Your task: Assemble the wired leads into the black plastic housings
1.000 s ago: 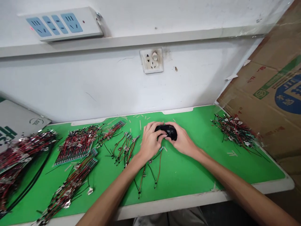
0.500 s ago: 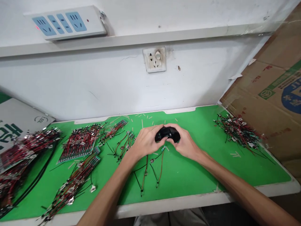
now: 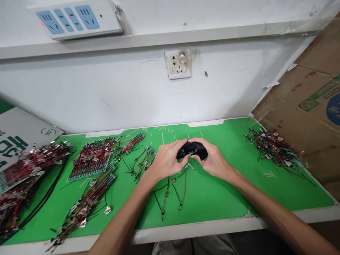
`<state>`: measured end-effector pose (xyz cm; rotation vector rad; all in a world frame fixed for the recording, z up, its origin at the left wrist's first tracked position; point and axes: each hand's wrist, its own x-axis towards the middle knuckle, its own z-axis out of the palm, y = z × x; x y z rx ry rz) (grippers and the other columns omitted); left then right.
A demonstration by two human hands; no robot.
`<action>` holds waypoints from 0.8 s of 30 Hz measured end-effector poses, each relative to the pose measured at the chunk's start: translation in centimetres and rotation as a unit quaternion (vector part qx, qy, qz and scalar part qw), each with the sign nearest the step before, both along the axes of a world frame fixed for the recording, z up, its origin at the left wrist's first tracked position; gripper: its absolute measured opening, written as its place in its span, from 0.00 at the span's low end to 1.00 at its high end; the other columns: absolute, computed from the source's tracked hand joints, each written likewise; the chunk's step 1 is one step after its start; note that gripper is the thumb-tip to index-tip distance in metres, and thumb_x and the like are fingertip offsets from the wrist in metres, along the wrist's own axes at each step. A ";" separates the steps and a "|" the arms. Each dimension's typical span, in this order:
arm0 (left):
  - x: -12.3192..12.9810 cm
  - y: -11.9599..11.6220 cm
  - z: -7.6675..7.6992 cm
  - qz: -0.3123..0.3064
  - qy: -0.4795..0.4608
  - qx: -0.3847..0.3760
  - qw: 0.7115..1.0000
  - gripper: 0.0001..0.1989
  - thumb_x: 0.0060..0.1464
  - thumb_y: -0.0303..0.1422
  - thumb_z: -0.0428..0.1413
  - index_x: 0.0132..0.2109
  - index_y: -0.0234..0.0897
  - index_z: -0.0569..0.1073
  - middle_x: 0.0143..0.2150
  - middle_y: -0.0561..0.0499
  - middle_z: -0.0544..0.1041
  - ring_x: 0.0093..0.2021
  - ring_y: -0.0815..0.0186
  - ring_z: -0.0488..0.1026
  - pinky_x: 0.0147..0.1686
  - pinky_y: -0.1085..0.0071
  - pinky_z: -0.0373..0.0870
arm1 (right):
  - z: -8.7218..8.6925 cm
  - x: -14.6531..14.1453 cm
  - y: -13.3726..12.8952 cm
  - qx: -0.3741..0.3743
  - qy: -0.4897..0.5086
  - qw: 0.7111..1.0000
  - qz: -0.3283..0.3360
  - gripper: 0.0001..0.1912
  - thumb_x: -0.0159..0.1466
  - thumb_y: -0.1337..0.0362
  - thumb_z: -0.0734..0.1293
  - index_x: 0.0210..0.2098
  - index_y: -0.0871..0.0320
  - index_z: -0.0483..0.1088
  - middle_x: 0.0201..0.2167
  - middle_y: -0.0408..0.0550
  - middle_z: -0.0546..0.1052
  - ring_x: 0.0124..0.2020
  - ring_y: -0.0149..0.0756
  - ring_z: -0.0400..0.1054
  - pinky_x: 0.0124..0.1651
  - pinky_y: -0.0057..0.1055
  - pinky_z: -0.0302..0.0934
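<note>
A curved, glossy black plastic part is held between my two hands above the green mat. My left hand grips its left end, thumb below and fingers over the top. On its right end my right hand is closed the same way. What kind of part it is, I cannot make out. Just under my hands lies a small green circuit board with thin red and black wires trailing toward me. More wired boards lie left of my left hand, partly covered by it.
Bundles of wired boards and a long wire bundle lie on the left. Another heap sits at the right, beside a cardboard box. A wall with a socket and a power strip stands behind the mat.
The whole view has shifted slightly, so everything appears a little further right. Both hands keep the same hold on the black part.
</note>
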<state>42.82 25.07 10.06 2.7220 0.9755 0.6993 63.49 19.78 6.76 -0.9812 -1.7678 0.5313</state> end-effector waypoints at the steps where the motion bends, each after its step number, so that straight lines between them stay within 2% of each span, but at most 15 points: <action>1: 0.0 0.1 -0.1 -0.002 -0.012 -0.005 1.000 0.26 0.60 0.40 0.56 0.63 0.37 0.70 0.54 0.43 0.81 0.47 0.58 0.81 0.46 0.64 0.77 | 0.0 0.0 0.0 -0.003 0.001 1.000 0.003 0.26 0.66 0.72 0.67 0.61 0.49 0.64 0.56 0.48 0.75 0.56 0.43 0.71 0.61 0.42 0.67; 6: 0.0 0.2 -0.8 0.005 -0.042 -0.023 0.999 0.25 0.58 0.40 0.58 0.61 0.38 0.72 0.51 0.44 0.83 0.46 0.57 0.82 0.45 0.63 0.77 | -0.1 0.0 -0.1 -0.016 0.009 1.000 0.008 0.27 0.65 0.73 0.67 0.62 0.50 0.64 0.57 0.48 0.75 0.56 0.42 0.72 0.61 0.42 0.67; 11: 0.3 0.1 -0.9 0.007 -0.040 -0.019 0.999 0.25 0.58 0.38 0.57 0.61 0.38 0.71 0.54 0.44 0.82 0.49 0.57 0.81 0.48 0.61 0.78 | -0.4 -0.1 -0.1 -0.018 -0.005 1.000 0.004 0.27 0.65 0.73 0.66 0.62 0.50 0.64 0.58 0.50 0.74 0.58 0.44 0.70 0.63 0.45 0.65; 16: 0.5 0.1 -1.2 0.016 -0.046 -0.005 0.999 0.24 0.59 0.42 0.58 0.59 0.37 0.73 0.53 0.43 0.82 0.48 0.55 0.82 0.47 0.58 0.79 | -0.4 -0.1 -0.2 -0.019 -0.003 1.000 0.003 0.29 0.65 0.74 0.66 0.63 0.50 0.63 0.59 0.49 0.74 0.59 0.43 0.70 0.64 0.43 0.65; 21: 0.4 0.0 -1.4 0.013 -0.073 0.040 0.996 0.23 0.58 0.42 0.59 0.58 0.37 0.75 0.49 0.45 0.84 0.44 0.59 0.83 0.43 0.63 0.80 | 0.0 -0.3 -0.4 -0.007 -0.009 1.000 -0.009 0.26 0.65 0.73 0.67 0.61 0.52 0.65 0.57 0.50 0.75 0.57 0.43 0.71 0.63 0.42 0.65; 24: 0.3 -0.4 -0.8 0.004 -0.093 0.073 0.993 0.21 0.57 0.39 0.60 0.56 0.36 0.75 0.48 0.46 0.84 0.43 0.60 0.83 0.41 0.66 0.80 | 0.7 -0.4 -0.9 0.011 -0.018 1.000 -0.022 0.25 0.65 0.72 0.67 0.61 0.53 0.66 0.56 0.50 0.75 0.56 0.42 0.72 0.61 0.41 0.67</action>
